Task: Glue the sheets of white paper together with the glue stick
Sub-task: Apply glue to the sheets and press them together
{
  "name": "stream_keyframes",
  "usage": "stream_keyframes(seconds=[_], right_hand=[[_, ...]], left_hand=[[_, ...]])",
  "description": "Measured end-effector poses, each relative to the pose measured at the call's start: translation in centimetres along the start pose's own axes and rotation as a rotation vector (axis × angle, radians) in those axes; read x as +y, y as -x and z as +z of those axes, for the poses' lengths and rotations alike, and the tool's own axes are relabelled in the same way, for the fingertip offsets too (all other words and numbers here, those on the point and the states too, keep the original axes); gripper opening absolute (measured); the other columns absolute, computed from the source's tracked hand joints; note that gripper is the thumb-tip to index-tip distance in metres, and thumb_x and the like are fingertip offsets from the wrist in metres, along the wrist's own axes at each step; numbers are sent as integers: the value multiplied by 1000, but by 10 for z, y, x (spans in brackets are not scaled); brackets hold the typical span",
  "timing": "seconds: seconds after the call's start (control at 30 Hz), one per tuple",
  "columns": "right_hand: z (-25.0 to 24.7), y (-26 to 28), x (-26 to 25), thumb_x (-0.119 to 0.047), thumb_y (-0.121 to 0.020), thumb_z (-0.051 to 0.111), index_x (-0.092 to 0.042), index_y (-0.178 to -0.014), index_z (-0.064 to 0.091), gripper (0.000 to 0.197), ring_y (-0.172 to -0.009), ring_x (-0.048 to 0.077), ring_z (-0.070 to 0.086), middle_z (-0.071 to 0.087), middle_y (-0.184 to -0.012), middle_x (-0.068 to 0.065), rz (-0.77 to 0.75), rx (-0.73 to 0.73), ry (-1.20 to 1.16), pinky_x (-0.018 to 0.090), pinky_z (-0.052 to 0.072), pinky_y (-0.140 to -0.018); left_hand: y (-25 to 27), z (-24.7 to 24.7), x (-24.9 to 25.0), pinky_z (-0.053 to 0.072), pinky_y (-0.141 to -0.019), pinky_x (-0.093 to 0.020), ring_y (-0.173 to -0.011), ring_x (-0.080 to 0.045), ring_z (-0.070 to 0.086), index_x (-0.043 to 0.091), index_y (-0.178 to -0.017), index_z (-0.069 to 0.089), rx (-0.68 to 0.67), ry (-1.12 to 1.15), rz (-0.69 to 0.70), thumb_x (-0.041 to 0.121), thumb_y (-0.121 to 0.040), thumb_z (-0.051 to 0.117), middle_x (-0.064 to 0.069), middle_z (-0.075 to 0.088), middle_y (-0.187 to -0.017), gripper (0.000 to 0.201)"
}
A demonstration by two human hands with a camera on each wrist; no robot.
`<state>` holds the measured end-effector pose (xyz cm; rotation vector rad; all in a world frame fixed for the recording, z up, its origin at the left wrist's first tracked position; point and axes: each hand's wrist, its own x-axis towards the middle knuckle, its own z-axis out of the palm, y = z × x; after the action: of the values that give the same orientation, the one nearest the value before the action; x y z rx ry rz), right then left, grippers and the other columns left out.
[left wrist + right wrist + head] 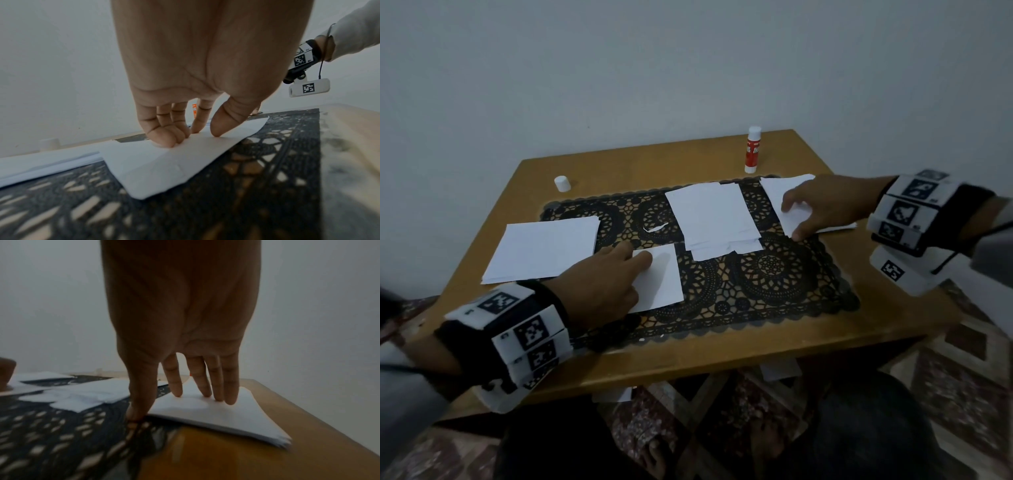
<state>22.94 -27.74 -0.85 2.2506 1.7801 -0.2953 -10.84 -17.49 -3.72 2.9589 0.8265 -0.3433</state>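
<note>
The wooden table (722, 356) holds a black lace mat (774, 281) with white paper on it in four spots. The left pile (544, 250) and the middle pile (712, 216) lie alone. The person's right hand (825, 205) has its fingers spread flat on the right stack (226, 415), with the thumb at its edge. The left hand (599, 287) presses its fingertips on a single sheet (164, 168). Neither hand grips anything. The glue stick (752, 149) stands open at the far edge, well apart from both hands, and its white cap (562, 183) sits far to the left. The open glue may dry out, a reaching arm may tip it, and the loose stack may slide off the mat
</note>
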Motion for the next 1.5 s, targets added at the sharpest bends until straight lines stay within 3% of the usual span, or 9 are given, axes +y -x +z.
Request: stream_keyframes(seconds=[0.27,0.33,0.43,0.53,0.77,1.0,1.13,1.4,1.5], right_hand=[[3,11,-1,-31,-91,61,-18,-99,70,18,-84,9,50,64,-102,-3,-135,121,-51,21,38,-69],[7,12,-1,-21,-93,58,-17,-90,71,14,-71,1,47,61,-86,-10,-144,162,-82,11,31,-62],[14,13,1,-13,-90,59,-17,-75,64,17,-65,3,49,55,-72,-12,-128,230,-140,10,28,-58],[17,13,1,-15,-88,63,-9,-74,63,15,-75,15,53,58,-77,-2,-97,261,-169,11,29,-57],[8,13,1,-20,-86,71,-14,-66,60,23,-63,3,46,55,-66,-11,-16,225,-286,14,29,-57],[3,12,16,-11,-82,75,-11,-72,64,14,-75,26,63,62,-74,0,72,209,-498,34,52,-73],[3,14,14,-5,-79,71,-10,-69,57,18,-69,27,63,57,-68,0,135,352,-537,35,52,-69],[1,16,16,-4,-78,66,-4,-74,57,11,-73,20,50,51,-70,-1,122,544,-413,18,32,-57],[0,16,19,-4,-78,64,-7,-72,53,13,-70,22,50,55,-73,4,118,620,-382,27,31,-55]], left_hand=[[0,1,3,42,-94,-36,-111,-25,43,21,-136,30,5,-34,-27,23,-93,45,-7,38,-126,46],[1,2,3,42,-94,-36,-113,-25,43,21,-137,30,6,-36,-29,23,-93,45,-7,37,-127,47],[1,2,3,42,-95,-35,-113,-26,43,21,-137,29,9,-44,-25,23,-93,45,-8,37,-128,47],[1,1,3,41,-94,-35,-113,-26,43,21,-138,29,8,-41,-22,23,-93,45,-8,37,-127,48],[2,1,2,42,-94,-35,-112,-25,43,21,-137,31,10,-8,-31,23,-93,45,-7,38,-126,46],[2,0,0,43,-93,-33,-111,-23,46,22,-136,34,8,27,-51,23,-92,47,-7,40,-127,46],[2,-1,0,42,-96,-32,-115,-23,45,21,-137,34,5,63,-62,25,-91,50,-6,39,-132,48],[5,-4,1,45,-92,-30,-111,-21,48,24,-131,38,17,94,-72,27,-92,53,-4,41,-131,42],[7,-4,2,45,-92,-30,-110,-20,49,25,-130,41,26,106,-75,27,-92,53,-3,42,-130,40]])
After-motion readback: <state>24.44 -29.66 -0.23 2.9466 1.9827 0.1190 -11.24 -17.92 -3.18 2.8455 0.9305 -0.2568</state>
